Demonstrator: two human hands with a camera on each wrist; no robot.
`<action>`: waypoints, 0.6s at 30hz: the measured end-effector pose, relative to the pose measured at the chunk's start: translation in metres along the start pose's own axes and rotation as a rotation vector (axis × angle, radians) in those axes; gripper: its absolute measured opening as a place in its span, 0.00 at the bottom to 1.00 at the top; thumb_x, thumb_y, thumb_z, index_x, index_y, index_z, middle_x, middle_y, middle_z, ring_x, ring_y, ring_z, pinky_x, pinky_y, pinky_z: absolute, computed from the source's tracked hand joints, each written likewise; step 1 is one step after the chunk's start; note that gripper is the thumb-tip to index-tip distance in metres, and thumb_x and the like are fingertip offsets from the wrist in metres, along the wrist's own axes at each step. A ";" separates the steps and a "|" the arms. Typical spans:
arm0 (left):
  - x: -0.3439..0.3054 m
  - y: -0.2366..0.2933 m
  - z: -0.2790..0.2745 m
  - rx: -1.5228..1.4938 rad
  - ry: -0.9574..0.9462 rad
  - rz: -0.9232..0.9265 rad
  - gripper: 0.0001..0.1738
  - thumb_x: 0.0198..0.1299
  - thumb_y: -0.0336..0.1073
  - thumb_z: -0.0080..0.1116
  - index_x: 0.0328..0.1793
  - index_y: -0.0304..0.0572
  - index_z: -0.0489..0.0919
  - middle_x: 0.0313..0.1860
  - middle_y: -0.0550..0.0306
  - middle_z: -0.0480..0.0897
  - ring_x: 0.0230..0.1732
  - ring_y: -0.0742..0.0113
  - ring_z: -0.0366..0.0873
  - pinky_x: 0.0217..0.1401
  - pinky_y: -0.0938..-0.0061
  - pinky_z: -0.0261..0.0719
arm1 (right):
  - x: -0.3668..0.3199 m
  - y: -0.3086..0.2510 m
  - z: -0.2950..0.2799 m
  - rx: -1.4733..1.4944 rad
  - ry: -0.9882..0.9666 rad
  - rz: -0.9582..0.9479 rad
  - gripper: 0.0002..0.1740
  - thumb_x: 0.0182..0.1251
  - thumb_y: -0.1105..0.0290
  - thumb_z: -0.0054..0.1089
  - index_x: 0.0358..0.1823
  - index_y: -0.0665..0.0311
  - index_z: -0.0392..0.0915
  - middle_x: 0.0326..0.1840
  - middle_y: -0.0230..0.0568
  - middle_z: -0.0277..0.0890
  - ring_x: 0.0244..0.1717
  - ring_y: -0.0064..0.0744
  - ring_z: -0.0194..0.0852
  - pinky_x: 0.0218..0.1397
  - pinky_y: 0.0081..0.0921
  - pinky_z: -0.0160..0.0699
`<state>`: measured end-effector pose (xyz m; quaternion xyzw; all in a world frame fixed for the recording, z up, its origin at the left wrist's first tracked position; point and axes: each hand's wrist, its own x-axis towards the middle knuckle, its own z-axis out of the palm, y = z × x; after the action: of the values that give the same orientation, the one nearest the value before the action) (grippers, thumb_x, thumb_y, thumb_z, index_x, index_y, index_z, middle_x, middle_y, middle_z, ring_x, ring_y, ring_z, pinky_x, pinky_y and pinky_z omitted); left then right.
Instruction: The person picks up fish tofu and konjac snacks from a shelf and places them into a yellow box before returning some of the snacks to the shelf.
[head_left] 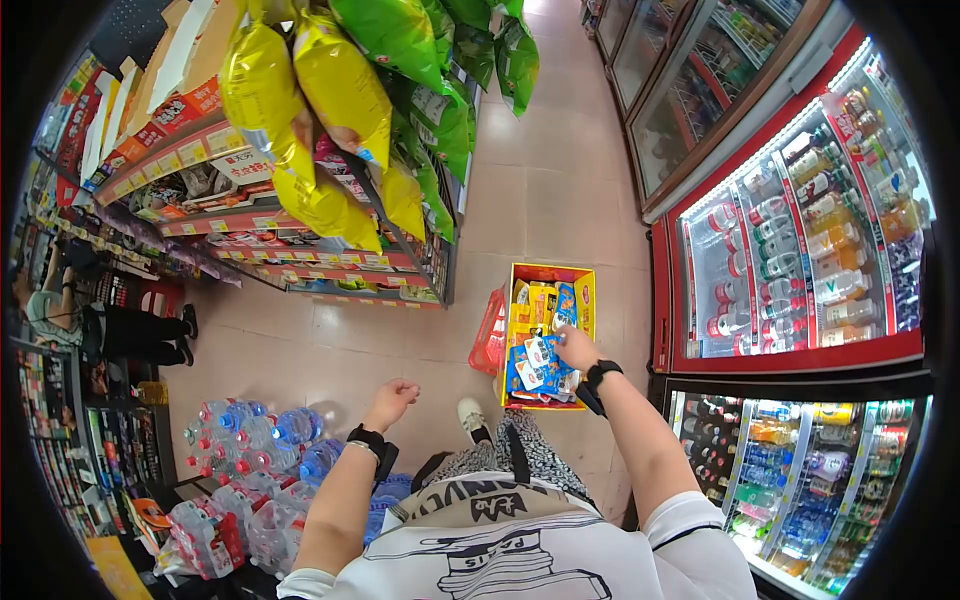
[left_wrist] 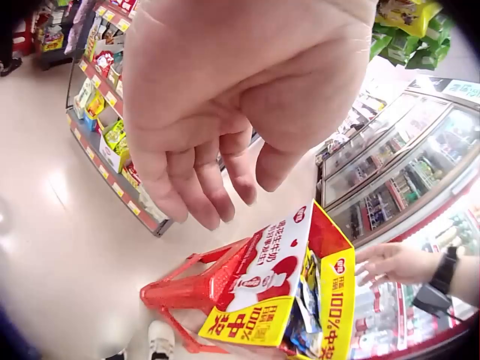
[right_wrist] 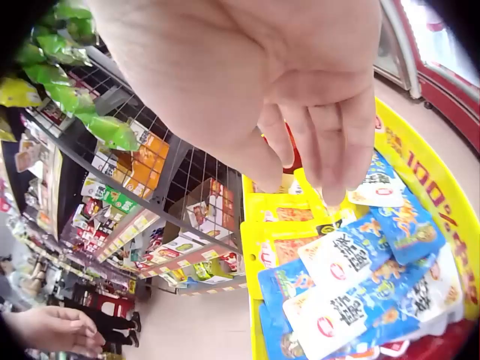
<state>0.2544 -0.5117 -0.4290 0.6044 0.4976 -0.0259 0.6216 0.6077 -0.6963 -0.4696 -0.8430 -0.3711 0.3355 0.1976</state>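
Observation:
My right hand (head_left: 576, 349) is over a yellow display box (right_wrist: 251, 300) filled with snack packets, its fingers straight and pointing down. Its fingertips are right at the yellow packets (right_wrist: 289, 241), beside blue and white packets (right_wrist: 341, 274) that overlap in a loose pile. In the left wrist view the same hand (left_wrist: 390, 264) shows at the box's far side. My left hand (head_left: 394, 402) hangs in the air left of the box, fingers loosely curled and holding nothing. The box sits on a red plastic stool (left_wrist: 199, 285).
Bags of chips (head_left: 345, 80) hang from a shelf rack at the upper left. Lit drink fridges (head_left: 790, 250) stand along the right. Packs of bottled water (head_left: 250, 430) are on the floor at the lower left. Another person (head_left: 110, 320) stands at the far left.

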 end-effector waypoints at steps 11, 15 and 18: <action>-0.010 0.011 0.060 -0.176 -0.039 -0.180 0.12 0.60 0.40 0.54 0.45 0.42 0.77 0.36 0.63 0.80 0.37 0.74 0.76 0.40 0.79 0.72 | 0.080 -0.050 0.043 -0.015 -0.150 -0.073 0.29 0.51 0.78 0.48 0.59 0.69 0.61 0.60 0.55 0.63 0.60 0.50 0.63 0.60 0.35 0.66; -0.012 -0.004 0.058 -0.220 -0.034 -0.190 0.13 0.58 0.40 0.56 0.44 0.41 0.78 0.33 0.61 0.80 0.34 0.75 0.76 0.37 0.79 0.72 | 0.070 -0.045 0.056 -0.030 -0.170 -0.050 0.39 0.42 0.75 0.63 0.61 0.65 0.60 0.59 0.53 0.63 0.58 0.51 0.65 0.59 0.35 0.68; 0.002 -0.003 0.047 -0.128 -0.099 -0.219 0.12 0.60 0.40 0.54 0.46 0.42 0.77 0.38 0.63 0.80 0.40 0.75 0.76 0.41 0.79 0.72 | 0.068 -0.047 0.051 -0.120 -0.147 -0.076 0.36 0.37 0.70 0.70 0.54 0.64 0.68 0.50 0.52 0.68 0.54 0.49 0.67 0.57 0.33 0.69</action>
<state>0.2812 -0.5473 -0.4429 0.5037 0.5299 -0.0917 0.6761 0.5824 -0.6101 -0.5063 -0.8118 -0.4355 0.3660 0.1316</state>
